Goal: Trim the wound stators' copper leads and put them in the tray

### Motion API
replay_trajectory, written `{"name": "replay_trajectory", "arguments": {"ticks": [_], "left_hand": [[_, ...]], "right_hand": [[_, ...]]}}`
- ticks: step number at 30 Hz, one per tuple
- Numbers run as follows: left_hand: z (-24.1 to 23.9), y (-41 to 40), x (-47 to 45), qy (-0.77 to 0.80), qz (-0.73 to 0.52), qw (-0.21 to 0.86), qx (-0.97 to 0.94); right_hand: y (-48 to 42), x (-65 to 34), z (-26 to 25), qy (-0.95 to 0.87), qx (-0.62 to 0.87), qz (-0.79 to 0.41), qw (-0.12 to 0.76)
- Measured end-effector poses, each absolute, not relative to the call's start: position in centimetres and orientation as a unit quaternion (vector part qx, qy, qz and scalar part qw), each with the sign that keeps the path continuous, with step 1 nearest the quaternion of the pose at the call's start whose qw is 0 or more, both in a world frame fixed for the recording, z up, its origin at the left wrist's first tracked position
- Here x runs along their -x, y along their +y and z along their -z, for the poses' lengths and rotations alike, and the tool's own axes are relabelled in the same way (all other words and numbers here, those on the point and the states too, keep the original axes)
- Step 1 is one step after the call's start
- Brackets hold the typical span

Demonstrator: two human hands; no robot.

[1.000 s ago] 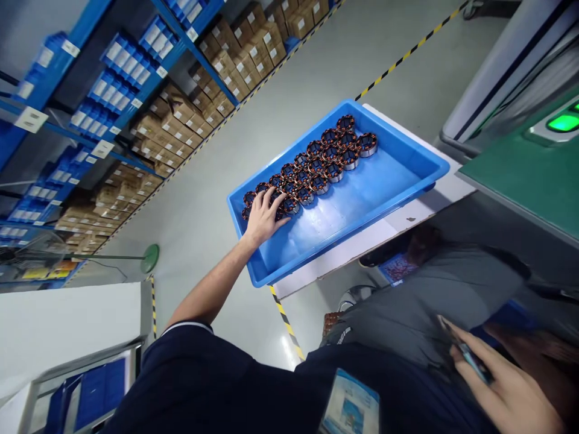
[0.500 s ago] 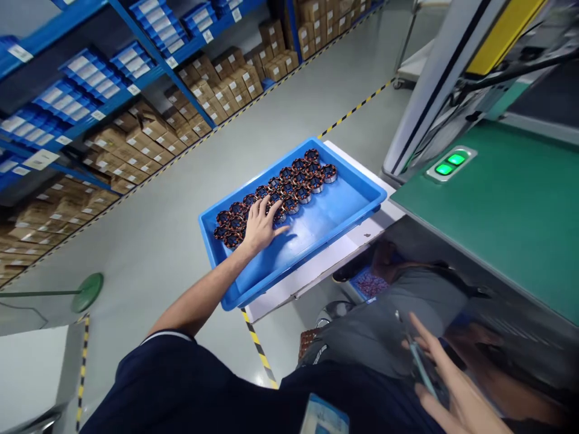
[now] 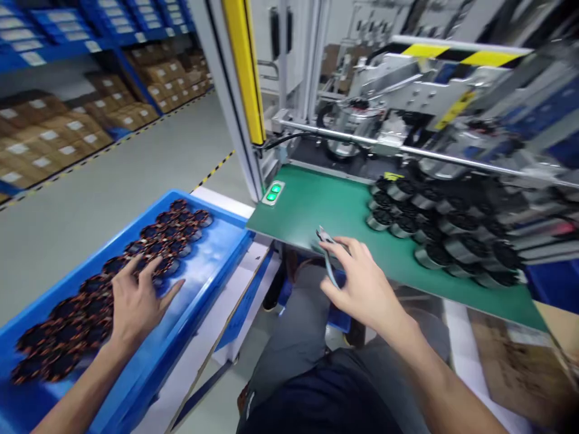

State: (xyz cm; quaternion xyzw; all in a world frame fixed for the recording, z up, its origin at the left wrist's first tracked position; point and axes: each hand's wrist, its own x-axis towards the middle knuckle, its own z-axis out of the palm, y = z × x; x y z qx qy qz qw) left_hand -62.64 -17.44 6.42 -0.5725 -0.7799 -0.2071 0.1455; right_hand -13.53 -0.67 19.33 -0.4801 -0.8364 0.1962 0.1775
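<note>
My left hand (image 3: 138,298) is over the blue tray (image 3: 226,241), fingers spread, close above rows of round copper-wound motor stators (image 3: 169,232). Whether its fingertips touch a stator I cannot tell. In my right hand (image 3: 362,283) is a pair of small cutting pliers (image 3: 328,256) with pale blue-grey handles, the jaws pointing up and away. The pliers are in front of the near edge of the green worktop (image 3: 307,205). To their right on that worktop stand several black-and-silver round motor parts (image 3: 429,232), slightly blurred.
A panel with two lit green buttons (image 3: 274,191) is at the worktop's left corner. Behind the worktop runs a metal bar (image 3: 362,137) in front of machinery. A yellow strip (image 3: 244,66) marks the upright post. Shelves with cardboard boxes (image 3: 54,129) stand at the left.
The view has swung right, bringing the machine and the motor parts into sight. My right hand has risen with the pliers to the worktop edge. My left hand stays over the tray, fingers apart.
</note>
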Motion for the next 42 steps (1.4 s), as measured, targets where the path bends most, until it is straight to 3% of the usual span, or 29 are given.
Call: {"name": "replay_trajectory", "arguments": {"ticks": [3,7,11,15,17,19,21,23,27,32,42], "left_hand": [[-7.3,-14.9,56.0,-0.67,0.29,0.152,0.666],[-8.5,-11.2,43.6,-0.433,0.324,0.057,0.839],[-10.3,-8.1,31.7,-0.153,0.241,0.004,0.958],[-11.4,-4.6,24.1,-0.022,0.168,-0.038,0.985],[-11.6,-2.7,21.1,0.002,0.128,-0.068,0.989],[-11.5,-1.0,17.9,0.018,0.07,-0.09,0.993],[-11.1,0.3,14.1,0.016,0.002,-0.1,0.995],[-10.5,1.3,10.0,-0.016,-0.087,-0.108,0.99],[-9.4,3.6,3.3,-0.066,-0.245,-0.138,0.957],[-8.6,6.0,0.7,-0.063,-0.238,-0.14,0.959],[-5.1,5.4,0.3,-0.068,-0.229,-0.183,0.954]], "right_hand": [[4.4,16.8,-18.0,-0.814,0.543,-0.117,0.169],[8.8,18.7,-16.3,-0.808,0.546,-0.133,0.177],[6.1,14.5,-15.0,-0.833,0.424,-0.177,0.309],[-2.1,5.6,-11.1,-0.741,0.399,-0.252,0.477],[-5.9,0.9,-8.0,-0.61,0.496,-0.311,0.534],[-8.1,-3.5,-5.3,-0.366,0.614,-0.351,0.604],[-8.3,-7.4,-3.8,-0.158,0.623,-0.368,0.672],[-6.7,-10.5,-3.8,-0.06,0.593,-0.357,0.719],[-0.6,-13.9,-5.2,-0.031,0.565,-0.321,0.76],[3.7,-14.1,-4.2,0.01,0.548,-0.271,0.791],[3.3,-13.2,-4.4,0.045,0.548,-0.243,0.799]]}}
